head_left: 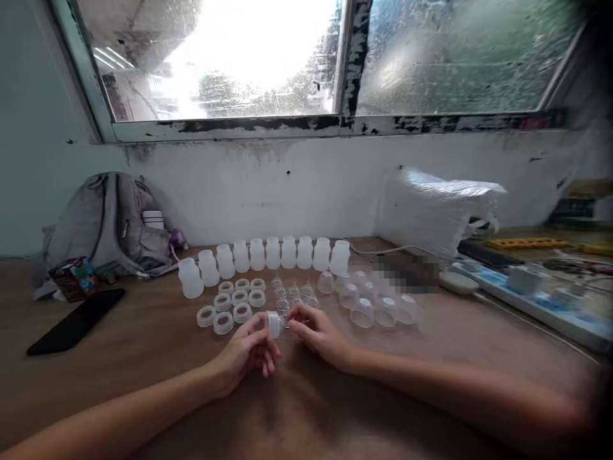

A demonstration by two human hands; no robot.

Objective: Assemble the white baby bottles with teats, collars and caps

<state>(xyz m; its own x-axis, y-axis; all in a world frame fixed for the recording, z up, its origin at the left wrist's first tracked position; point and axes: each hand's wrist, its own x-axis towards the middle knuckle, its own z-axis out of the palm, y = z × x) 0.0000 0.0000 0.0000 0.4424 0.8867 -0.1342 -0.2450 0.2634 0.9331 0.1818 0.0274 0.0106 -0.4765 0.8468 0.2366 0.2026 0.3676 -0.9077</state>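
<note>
My left hand point(249, 354) is closed around a small white screw ring point(274, 323), held just above the wooden table point(143, 358). My right hand point(318, 335) pinches a clear teat at the ring's right side. Behind the hands lie several white rings point(232, 305), several clear teats point(293, 292) and several clear domed caps point(364, 303). A curved row of several white bottles point(265, 255) stands further back.
A grey backpack point(108, 223) leans against the wall at the back left, with a black phone point(76, 321) and a small packet point(71, 278) near it. At the right are a plastic bag point(435, 207), a power strip point(531, 294) and cables.
</note>
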